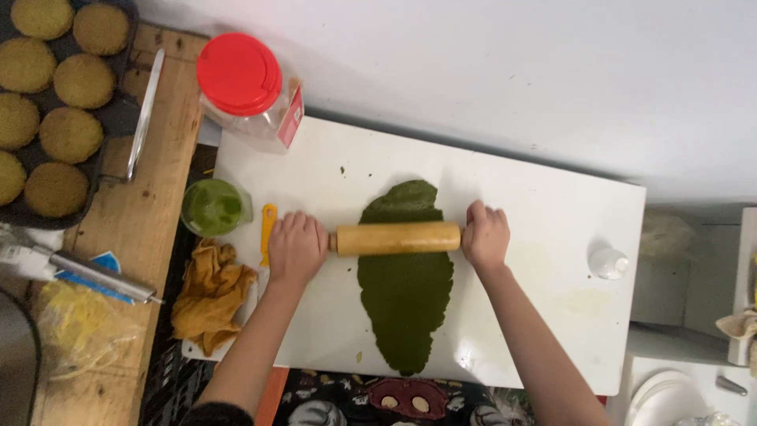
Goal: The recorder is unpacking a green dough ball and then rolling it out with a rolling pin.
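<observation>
White worktop [552,213] carries flattened green dough [404,308]; left hand [296,248] and right hand [485,235] each close their grip around a wooden rolling pin's [398,238] ends, pin lying across the dough.

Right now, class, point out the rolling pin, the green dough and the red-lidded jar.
rolling pin [398,238], head view, middle of barrel
green dough [404,308], head view, lower half
red-lidded jar [239,73], head view, lid centre

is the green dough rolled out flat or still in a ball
Rolled out flat: the green dough lies as a thin, long sheet on the white board, with the rolling pin across its upper part.
</observation>
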